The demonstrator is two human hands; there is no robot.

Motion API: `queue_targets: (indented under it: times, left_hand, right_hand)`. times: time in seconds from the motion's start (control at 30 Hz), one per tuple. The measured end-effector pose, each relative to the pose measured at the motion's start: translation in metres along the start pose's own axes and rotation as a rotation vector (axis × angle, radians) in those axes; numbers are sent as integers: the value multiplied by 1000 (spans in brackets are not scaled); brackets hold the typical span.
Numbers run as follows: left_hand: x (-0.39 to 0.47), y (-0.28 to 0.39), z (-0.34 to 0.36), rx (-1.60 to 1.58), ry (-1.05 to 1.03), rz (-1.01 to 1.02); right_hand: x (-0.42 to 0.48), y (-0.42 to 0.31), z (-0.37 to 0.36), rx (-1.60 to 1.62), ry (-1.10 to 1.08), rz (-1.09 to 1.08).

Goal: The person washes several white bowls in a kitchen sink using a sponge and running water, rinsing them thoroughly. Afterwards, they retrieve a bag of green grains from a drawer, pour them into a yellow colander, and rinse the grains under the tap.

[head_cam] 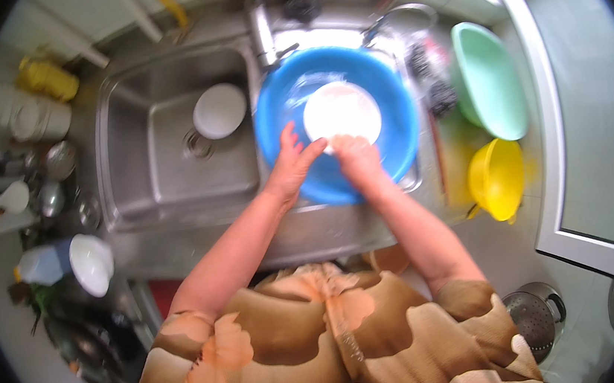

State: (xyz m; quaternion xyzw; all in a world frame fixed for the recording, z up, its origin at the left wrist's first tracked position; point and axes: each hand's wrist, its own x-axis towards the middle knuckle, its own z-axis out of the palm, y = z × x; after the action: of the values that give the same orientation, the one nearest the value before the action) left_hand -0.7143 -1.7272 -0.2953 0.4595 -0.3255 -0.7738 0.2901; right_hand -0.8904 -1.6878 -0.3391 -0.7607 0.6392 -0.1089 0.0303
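Note:
A bright white bowl (341,110) sits within a large blue plastic basin (402,125), which is set over the right-hand sink bowl. My right hand (358,158) is curled over the near edge of the white bowl, its fingers bunched and blurred; what lies under them is hidden. Left of it, my left hand (297,161) hangs over the basin with fingers spread. Its thumb reaches the bowl's near left edge, close to my right fingers. Another white bowl (219,111) rests in the left steel sink (198,175), next to the drain.
A chrome faucet (264,36) rises behind the basin. To the right are dark scouring pads (440,98), a mint-green basin (489,82) and a yellow colander (496,180). On the left stand a white bowl (92,264), a ladle (61,160) and a yellow bottle (48,78).

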Motion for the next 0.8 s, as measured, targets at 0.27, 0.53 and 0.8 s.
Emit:
queue_targets:
  times: [0.27,0.53,0.8]
  left_hand:
    - [64,-36,40,-464,8,129]
    - [61,11,24,-413,-1,15]
    - [71,-10,21,-559,-83,25]
  right_hand:
    - [24,-47,-55,279,89,249]
    - [25,2,-54,501,167,-5]
    - [32,0,-36,551,140,23]
